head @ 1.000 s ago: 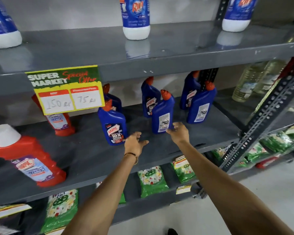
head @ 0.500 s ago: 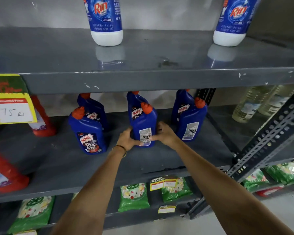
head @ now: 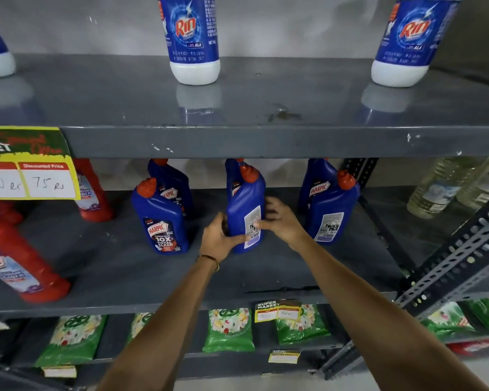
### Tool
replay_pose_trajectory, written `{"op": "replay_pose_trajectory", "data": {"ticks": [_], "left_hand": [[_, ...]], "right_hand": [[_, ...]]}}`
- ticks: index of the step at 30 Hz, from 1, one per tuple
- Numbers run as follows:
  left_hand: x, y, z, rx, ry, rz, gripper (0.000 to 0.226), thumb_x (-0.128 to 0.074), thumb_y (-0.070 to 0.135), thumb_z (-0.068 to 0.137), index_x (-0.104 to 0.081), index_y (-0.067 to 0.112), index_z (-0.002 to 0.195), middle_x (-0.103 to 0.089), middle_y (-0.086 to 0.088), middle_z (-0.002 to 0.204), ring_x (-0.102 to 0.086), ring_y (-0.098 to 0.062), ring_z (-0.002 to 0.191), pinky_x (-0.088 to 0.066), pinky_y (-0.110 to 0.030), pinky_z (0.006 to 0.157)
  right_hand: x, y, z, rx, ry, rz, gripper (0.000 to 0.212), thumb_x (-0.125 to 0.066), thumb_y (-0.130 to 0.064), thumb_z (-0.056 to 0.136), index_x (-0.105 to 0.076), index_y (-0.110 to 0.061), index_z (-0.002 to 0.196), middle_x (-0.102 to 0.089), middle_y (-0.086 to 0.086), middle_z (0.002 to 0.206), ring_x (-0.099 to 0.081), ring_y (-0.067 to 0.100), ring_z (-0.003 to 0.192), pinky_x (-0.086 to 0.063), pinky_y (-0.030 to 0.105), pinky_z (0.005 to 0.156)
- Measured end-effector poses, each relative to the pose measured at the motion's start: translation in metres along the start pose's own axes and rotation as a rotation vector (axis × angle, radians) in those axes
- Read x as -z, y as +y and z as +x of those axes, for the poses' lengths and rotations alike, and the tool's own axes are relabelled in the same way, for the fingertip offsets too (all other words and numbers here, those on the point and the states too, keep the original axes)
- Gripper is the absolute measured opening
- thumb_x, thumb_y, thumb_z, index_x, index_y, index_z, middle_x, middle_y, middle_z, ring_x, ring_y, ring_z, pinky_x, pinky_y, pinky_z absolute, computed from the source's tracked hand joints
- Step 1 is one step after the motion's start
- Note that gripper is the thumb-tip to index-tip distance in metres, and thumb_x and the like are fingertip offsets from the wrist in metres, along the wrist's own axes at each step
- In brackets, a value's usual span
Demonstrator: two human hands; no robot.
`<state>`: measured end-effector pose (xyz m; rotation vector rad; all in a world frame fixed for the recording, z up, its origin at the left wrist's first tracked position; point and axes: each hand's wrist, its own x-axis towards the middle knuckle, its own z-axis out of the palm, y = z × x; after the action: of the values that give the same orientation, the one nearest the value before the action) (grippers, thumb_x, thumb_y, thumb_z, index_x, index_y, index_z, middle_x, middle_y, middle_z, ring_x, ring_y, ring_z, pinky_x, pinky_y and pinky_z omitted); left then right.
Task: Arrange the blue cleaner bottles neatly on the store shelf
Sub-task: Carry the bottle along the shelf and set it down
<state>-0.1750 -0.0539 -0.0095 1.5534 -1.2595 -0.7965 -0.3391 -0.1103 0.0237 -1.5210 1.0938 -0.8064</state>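
Observation:
Several blue cleaner bottles with red caps stand in three pairs on the grey middle shelf (head: 119, 275). My left hand (head: 219, 239) and my right hand (head: 280, 222) both grip the front middle bottle (head: 244, 204), whose back label faces me. A second bottle (head: 233, 176) stands right behind it. The left pair has a front bottle (head: 160, 218) with its front label toward me and a rear bottle (head: 172, 184). The right pair has a front bottle (head: 332, 213) showing its back label and a rear bottle (head: 316, 182).
Red cleaner bottles (head: 20, 266) stand at the left of the same shelf. A yellow price sign (head: 29, 165) hangs from the upper shelf, which carries blue-and-white bottles (head: 194, 38). Clear bottles (head: 441, 187) sit to the right. A slanted metal brace (head: 446, 269) crosses the right side. Green packets (head: 229, 328) lie below.
Both hands went from the shelf edge onto the front middle bottle and now hold it from both sides. The bottle has turned slightly. The view has come closer.

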Motion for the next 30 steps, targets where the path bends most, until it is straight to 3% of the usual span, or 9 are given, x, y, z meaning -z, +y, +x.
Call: {"op": "replay_pose_trajectory", "data": {"ticks": [2, 4, 7, 11, 15, 19, 23, 26, 30], "left_hand": [[-0.005, 0.005, -0.003, -0.064, 0.065, 0.103, 0.048, -0.084, 0.024, 0.057, -0.052, 0.010, 0.090, -0.069, -0.008, 0.090, -0.066, -0.023, 0.078, -0.054, -0.033, 0.064], [-0.011, 0.010, -0.005, -0.137, 0.123, 0.210, 0.042, -0.081, 0.026, 0.059, -0.045, 0.015, 0.079, -0.062, -0.002, 0.075, -0.059, -0.021, 0.066, -0.040, -0.021, 0.051], [-0.014, 0.013, -0.009, -0.180, 0.117, 0.255, 0.046, -0.082, 0.034, 0.057, -0.042, 0.021, 0.075, -0.056, 0.006, 0.070, -0.053, -0.012, 0.059, -0.033, -0.013, 0.048], [0.012, 0.011, 0.005, 0.035, -0.291, -0.077, 0.047, -0.085, 0.010, 0.057, -0.055, 0.019, 0.092, -0.063, 0.001, 0.083, -0.062, -0.022, 0.086, -0.052, -0.024, 0.073], [0.029, 0.016, 0.013, 0.199, -0.618, -0.133, 0.074, -0.080, 0.007, 0.063, -0.046, 0.016, 0.128, -0.057, -0.005, 0.127, -0.053, -0.021, 0.120, -0.042, -0.040, 0.103], [0.024, 0.021, 0.011, 0.218, -0.831, -0.231, 0.064, -0.070, -0.002, 0.072, -0.050, 0.026, 0.126, -0.057, -0.001, 0.130, -0.055, -0.016, 0.120, -0.045, -0.033, 0.101], [0.013, 0.024, 0.011, 0.147, -0.693, -0.211, 0.055, -0.077, 0.003, 0.065, -0.060, 0.028, 0.111, -0.067, 0.001, 0.111, -0.062, -0.018, 0.108, -0.052, -0.028, 0.090], [0.004, 0.023, 0.011, 0.131, -0.383, -0.227, 0.054, -0.086, 0.011, 0.054, -0.062, 0.030, 0.099, -0.069, 0.009, 0.097, -0.064, -0.016, 0.098, -0.053, -0.021, 0.077], [0.000, 0.017, 0.014, 0.097, -0.157, -0.149, 0.073, -0.089, 0.014, 0.048, -0.056, 0.018, 0.113, -0.067, -0.005, 0.111, -0.063, -0.021, 0.102, -0.053, -0.037, 0.088]], "right_hand": [[-0.012, -0.005, -0.003, 0.020, 0.006, 0.038, 0.081, -0.083, -0.006, 0.060, -0.041, -0.016, 0.129, -0.060, 0.002, 0.118, -0.061, 0.014, 0.103, -0.056, 0.025, 0.079], [-0.025, -0.007, -0.002, 0.040, 0.050, -0.014, 0.088, -0.087, -0.016, 0.052, -0.041, -0.019, 0.127, -0.056, 0.006, 0.124, -0.056, 0.020, 0.113, -0.052, 0.036, 0.093], [-0.028, -0.011, -0.002, 0.026, 0.145, 0.022, 0.084, -0.087, -0.022, 0.053, -0.043, -0.021, 0.124, -0.057, 0.006, 0.124, -0.055, 0.022, 0.113, -0.049, 0.042, 0.097], [-0.008, -0.012, -0.008, 0.044, -0.003, 0.061, 0.077, -0.086, -0.012, 0.053, -0.048, -0.021, 0.120, -0.062, 0.001, 0.119, -0.060, 0.020, 0.111, -0.051, 0.039, 0.093], [0.004, -0.015, -0.014, 0.039, -0.234, 0.150, 0.069, -0.081, -0.003, 0.058, -0.054, -0.018, 0.120, -0.065, 0.007, 0.119, -0.061, 0.024, 0.111, -0.051, 0.038, 0.096], [0.011, -0.018, -0.016, 0.011, -0.401, 0.214, 0.066, -0.074, 0.001, 0.064, -0.053, -0.017, 0.123, -0.066, 0.007, 0.115, -0.062, 0.025, 0.109, -0.049, 0.037, 0.095], [0.016, -0.016, -0.015, 0.026, -0.447, 0.293, 0.063, -0.067, 0.004, 0.072, -0.050, -0.016, 0.128, -0.064, 0.008, 0.118, -0.060, 0.026, 0.112, -0.050, 0.036, 0.097], [0.022, -0.013, -0.013, 0.010, -0.312, 0.406, 0.059, -0.065, 0.007, 0.075, -0.050, -0.015, 0.127, -0.064, 0.008, 0.118, -0.061, 0.023, 0.111, -0.054, 0.031, 0.091], [0.025, -0.009, -0.010, 0.015, -0.202, 0.343, 0.054, -0.061, 0.011, 0.078, -0.051, -0.013, 0.125, -0.065, 0.002, 0.113, -0.064, 0.015, 0.103, -0.055, 0.027, 0.088]]}}
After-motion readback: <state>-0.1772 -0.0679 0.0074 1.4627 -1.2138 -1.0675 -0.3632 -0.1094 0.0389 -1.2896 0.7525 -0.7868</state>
